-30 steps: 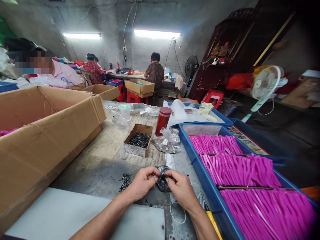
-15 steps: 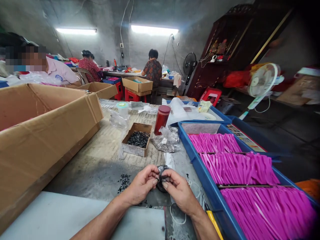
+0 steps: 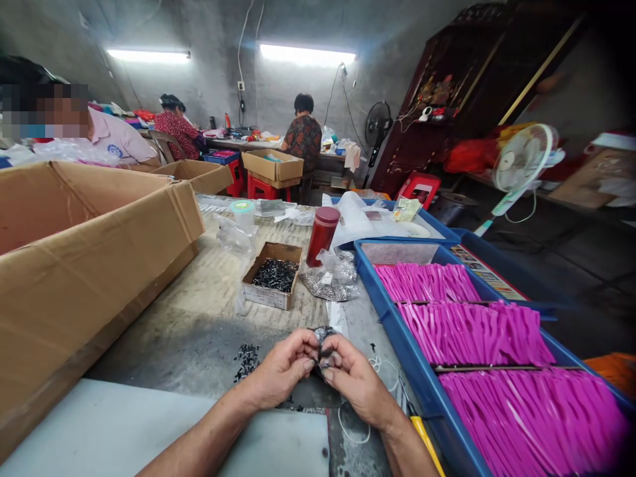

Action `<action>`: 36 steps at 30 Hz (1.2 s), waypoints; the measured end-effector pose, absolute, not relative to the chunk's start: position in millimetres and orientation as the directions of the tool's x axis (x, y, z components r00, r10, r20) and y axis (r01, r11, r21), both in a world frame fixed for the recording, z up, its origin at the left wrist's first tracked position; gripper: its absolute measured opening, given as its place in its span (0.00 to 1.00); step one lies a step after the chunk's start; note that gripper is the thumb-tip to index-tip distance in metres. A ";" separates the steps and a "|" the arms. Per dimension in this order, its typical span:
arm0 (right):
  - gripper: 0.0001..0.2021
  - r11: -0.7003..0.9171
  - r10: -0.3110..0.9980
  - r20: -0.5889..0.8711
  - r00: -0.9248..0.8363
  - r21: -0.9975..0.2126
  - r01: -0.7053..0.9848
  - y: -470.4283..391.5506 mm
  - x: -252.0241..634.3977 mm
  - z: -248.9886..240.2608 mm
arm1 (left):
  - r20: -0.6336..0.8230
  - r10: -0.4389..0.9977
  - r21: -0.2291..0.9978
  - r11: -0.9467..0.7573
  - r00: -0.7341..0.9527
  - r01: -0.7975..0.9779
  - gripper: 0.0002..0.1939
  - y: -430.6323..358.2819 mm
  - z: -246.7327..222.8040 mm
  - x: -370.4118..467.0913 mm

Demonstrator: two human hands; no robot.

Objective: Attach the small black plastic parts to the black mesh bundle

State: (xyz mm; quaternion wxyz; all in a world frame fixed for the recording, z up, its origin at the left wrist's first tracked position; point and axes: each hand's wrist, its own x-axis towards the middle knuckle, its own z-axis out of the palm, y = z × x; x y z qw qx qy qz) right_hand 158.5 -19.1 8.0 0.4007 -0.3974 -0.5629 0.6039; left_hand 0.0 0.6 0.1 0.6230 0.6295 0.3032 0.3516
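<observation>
Because the small dark piece (image 3: 319,362) is so slight, I hold it with fingertips alone, the thumb and forefinger of my left hand (image 3: 281,371) and of my right hand (image 3: 360,381) drawn narrow on it, tips almost meeting. Its exact shape is lost between my fingers. Just beyond it sits a round black thing (image 3: 324,333), partly covered by my hands, so I cannot tell whether I touch it.

Bringing both hands together probably steadies so small a piece. Near my left hand, loose black pins (image 3: 246,361) lie scattered on the worktable (image 3: 199,311), I judge for easy picking; more black pins (image 3: 275,274) fill the small carton (image 3: 268,298) farther off. Beside that carton stand a red canister (image 3: 322,238) and a clear bag (image 3: 330,281) of tiny bits, both in the way of a straight reach past it.

On my right, the blue tray (image 3: 432,414) holds magenta strips (image 3: 477,334) in rows, kept apart, it seems, by its dividers. Its wall hems in my right forearm, with a yellow handle (image 3: 426,445) and a pale loop (image 3: 368,434) between. The big cardboard box (image 3: 99,265) blocks the far left, and a pale sheet (image 3: 173,430) lies under my left forearm. Across the room, a person in a patterned top (image 3: 302,142) sits at another bench.
</observation>
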 end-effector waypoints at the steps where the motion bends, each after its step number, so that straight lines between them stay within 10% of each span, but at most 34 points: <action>1: 0.08 -0.051 0.929 -0.032 -0.369 -0.998 -0.043 -19.2 158.4 8.4 | 0.064 0.819 0.998 -0.045 0.571 -0.048 0.07 0.6 0.3 -0.2; 36: 0.09 -0.183 0.905 -0.071 -0.419 -0.955 -0.233 -19.3 153.2 10.3 | 0.046 0.788 0.997 0.001 0.613 -0.076 0.10 -1.3 8.5 -4.0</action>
